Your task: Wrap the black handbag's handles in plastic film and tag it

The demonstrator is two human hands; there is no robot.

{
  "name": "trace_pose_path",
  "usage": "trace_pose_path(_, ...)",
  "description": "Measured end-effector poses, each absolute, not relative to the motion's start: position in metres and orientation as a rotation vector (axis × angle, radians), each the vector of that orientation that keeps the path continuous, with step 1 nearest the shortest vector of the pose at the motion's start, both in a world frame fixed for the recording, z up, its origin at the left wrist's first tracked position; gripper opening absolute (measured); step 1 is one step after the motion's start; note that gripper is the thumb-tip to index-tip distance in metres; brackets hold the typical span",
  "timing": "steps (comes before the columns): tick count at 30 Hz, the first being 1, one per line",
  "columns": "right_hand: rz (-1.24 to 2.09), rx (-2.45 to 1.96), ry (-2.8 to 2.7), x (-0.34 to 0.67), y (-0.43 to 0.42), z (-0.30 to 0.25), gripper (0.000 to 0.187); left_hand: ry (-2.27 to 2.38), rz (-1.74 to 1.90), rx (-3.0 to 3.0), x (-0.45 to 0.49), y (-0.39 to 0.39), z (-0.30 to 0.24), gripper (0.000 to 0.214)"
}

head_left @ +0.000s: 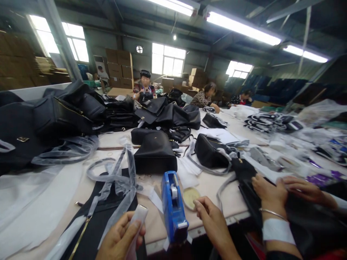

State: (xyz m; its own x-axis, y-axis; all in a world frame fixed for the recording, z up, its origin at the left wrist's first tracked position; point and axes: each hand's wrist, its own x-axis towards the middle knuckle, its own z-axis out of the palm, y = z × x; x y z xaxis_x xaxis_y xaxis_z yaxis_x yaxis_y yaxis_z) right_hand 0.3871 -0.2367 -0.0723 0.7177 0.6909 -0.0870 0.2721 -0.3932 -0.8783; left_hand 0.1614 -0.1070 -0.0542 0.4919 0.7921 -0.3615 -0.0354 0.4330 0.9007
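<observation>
My left hand (120,236) is at the bottom edge, closed round a small pale strip (138,216) that sticks up between thumb and fingers. My right hand (213,222) is beside it with its fingers curled together, nothing visible in them. Between my hands stands a blue tape dispenser (173,206) on the pale table (54,202). A small round yellowish dish (190,196) lies just beyond my right hand. A flat black bag piece with a gold zip (94,216) lies in front of my left hand under clear plastic strips (119,180).
A co-worker's two hands (282,189) press on a black bag (244,169) at the right. Black handbags (154,151) are piled across the table. Three seated people (146,86) work at the far end. Cardboard boxes (119,66) are stacked at the back.
</observation>
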Motion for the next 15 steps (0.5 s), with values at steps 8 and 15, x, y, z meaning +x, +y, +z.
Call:
trace_pose_path(8,0.820,-1.914,-0.811,0.379,-0.230,-0.103,0.044,0.883,0.605,0.950,0.164,-0.108,-0.056,0.042)
trace_pose_path(15,0.831,-1.827,-0.704,0.371,-0.217,-0.089,0.036,0.863,0.599,0.940,0.164,-0.107,-0.052,0.044)
